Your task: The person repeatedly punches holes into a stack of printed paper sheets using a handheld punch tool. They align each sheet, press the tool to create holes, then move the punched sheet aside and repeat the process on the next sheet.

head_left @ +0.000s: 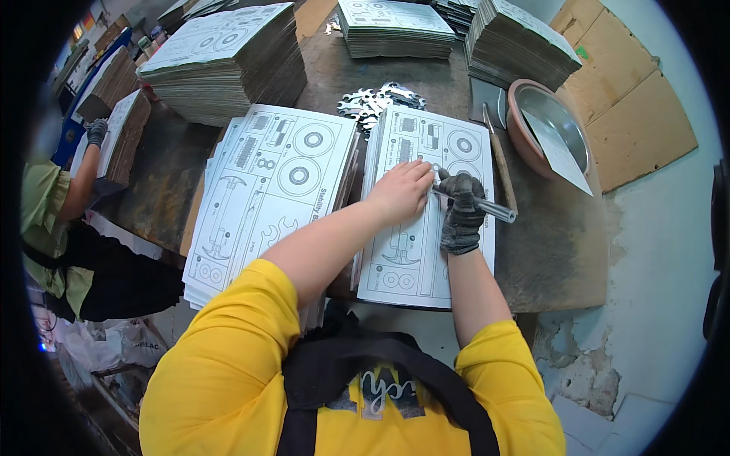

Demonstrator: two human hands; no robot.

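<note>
A printed card stack (pixel 414 251) with line drawings of tools and round parts lies before me. On its upper middle rests my left hand (pixel 403 190), bare, its fingers stretched out flat. Close beside those fingertips, my right hand (pixel 462 211), in a dark grey glove, is closed around a shiny metal rod (pixel 494 209). The rod slants across the card, its thick end to the right; its tip is partly hidden by the glove and points toward my left fingertips. Just beyond the stack is a heap of small silver open-ended wrenches (pixel 376 102).
A second, uneven card stack (pixel 270 190) lies to the left. Taller stacks (pixel 228 68) stand farther back. At right are a wooden-handled tool (pixel 502 171) and a pink-rimmed basin (pixel 517 121) with a white card (pixel 559 152) leaning in it. A co-worker's gloved hand (pixel 96 131) touches another stack.
</note>
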